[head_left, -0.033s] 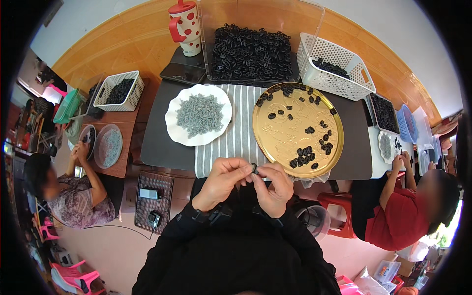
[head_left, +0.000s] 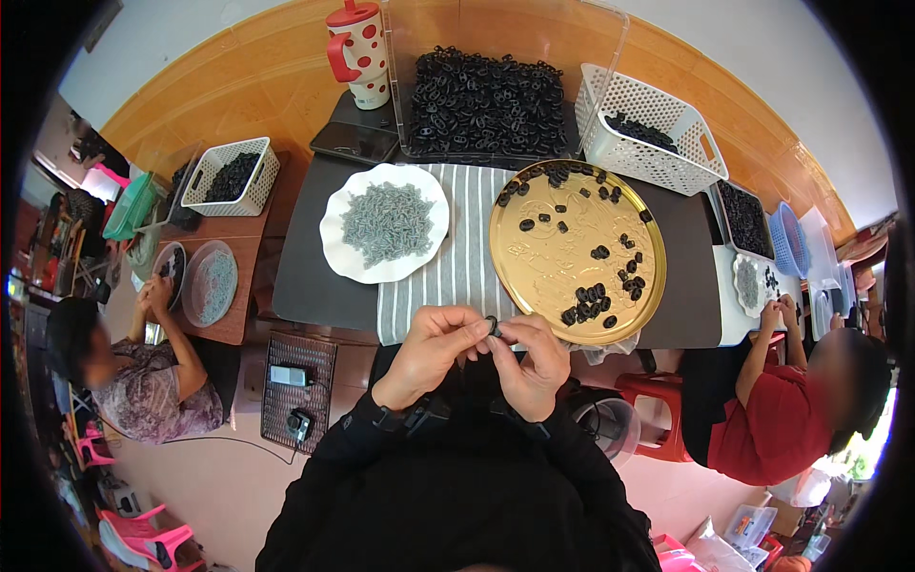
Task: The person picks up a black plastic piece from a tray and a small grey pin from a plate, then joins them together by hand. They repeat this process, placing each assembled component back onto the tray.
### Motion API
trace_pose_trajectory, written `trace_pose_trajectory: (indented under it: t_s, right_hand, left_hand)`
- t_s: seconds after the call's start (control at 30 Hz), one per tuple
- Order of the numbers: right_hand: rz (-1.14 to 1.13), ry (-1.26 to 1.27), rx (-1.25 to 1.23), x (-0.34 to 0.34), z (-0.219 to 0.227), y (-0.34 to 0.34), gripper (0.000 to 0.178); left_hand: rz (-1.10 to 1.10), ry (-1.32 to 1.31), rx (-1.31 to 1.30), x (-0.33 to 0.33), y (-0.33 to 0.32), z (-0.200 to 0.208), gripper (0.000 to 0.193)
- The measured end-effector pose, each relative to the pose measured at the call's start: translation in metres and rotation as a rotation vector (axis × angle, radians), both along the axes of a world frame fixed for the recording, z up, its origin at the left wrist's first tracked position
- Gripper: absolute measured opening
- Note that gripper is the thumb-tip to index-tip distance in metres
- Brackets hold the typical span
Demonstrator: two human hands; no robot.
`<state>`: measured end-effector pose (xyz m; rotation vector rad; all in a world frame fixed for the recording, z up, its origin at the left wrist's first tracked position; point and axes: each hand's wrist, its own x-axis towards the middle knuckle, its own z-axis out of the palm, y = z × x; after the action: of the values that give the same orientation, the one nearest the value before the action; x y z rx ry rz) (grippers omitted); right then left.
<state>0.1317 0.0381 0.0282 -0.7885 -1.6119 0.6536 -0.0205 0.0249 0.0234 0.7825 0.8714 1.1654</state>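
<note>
A small black oval plastic piece (head_left: pixel 493 325) is pinched between my two hands, just off the table's front edge. My left hand (head_left: pixel 437 345) grips it from the left with thumb and forefinger. From the other side my right hand (head_left: pixel 530 364) closes its fingertips on the same piece. Beyond my right hand lies a round gold tray (head_left: pixel 543 267) with many black oval pieces (head_left: pixel 589 300) scattered over it. Left of it, a white scalloped plate (head_left: pixel 335 250) holds a heap of small grey screw-like parts (head_left: pixel 393 221). A striped grey cloth (head_left: pixel 469 248) runs between plate and tray.
At the back stands a clear bin (head_left: pixel 405 95) of loose black pieces. A white perforated basket (head_left: pixel 658 172) is right of it; a dotted tumbler (head_left: pixel 362 57) and a dark phone (head_left: pixel 353 141) are left. Co-workers sit at both sides (head_left: pixel 152 381), handling similar parts.
</note>
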Motion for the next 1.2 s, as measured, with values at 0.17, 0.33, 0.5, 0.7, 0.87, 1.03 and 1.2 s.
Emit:
trace_pose_trajectory:
  t_s: [0.17, 0.33, 0.5, 0.7, 0.87, 1.03, 1.2]
  right_hand:
    - [0.095, 0.085, -0.174, 0.004, 0.003, 0.002, 0.02]
    - [0.102, 0.152, -0.242, 0.007, -0.005, 0.003, 0.016]
    - [0.067, 0.126, -0.239, 0.006, -0.004, 0.001, 0.015]
    - [0.057, 0.137, -0.237, 0.006, -0.002, 0.001, 0.013]
    - [0.064, 0.148, -0.24, 0.006, -0.002, 0.0, 0.013]
    - [0.064, 0.175, -0.265, 0.006, -0.003, 0.0, 0.013]
    - [0.059, 0.159, -0.287, 0.007, -0.007, -0.001, 0.011]
  left_hand:
    - [0.015, -0.019, -0.028, -0.002, 0.003, -0.003, 0.015]
    - [0.094, -0.074, -0.049, 0.003, 0.002, 0.001, 0.008]
    - [0.181, -0.103, -0.027, 0.009, 0.001, -0.003, 0.009]
    - [0.261, -0.057, 0.084, 0.013, -0.001, -0.003, 0.012]
    - [0.235, -0.034, 0.065, 0.012, -0.002, -0.004, 0.014]
    - [0.189, -0.035, 0.097, 0.011, -0.003, -0.005, 0.019]
    - [0.168, -0.023, 0.179, 0.012, -0.007, -0.006, 0.023]
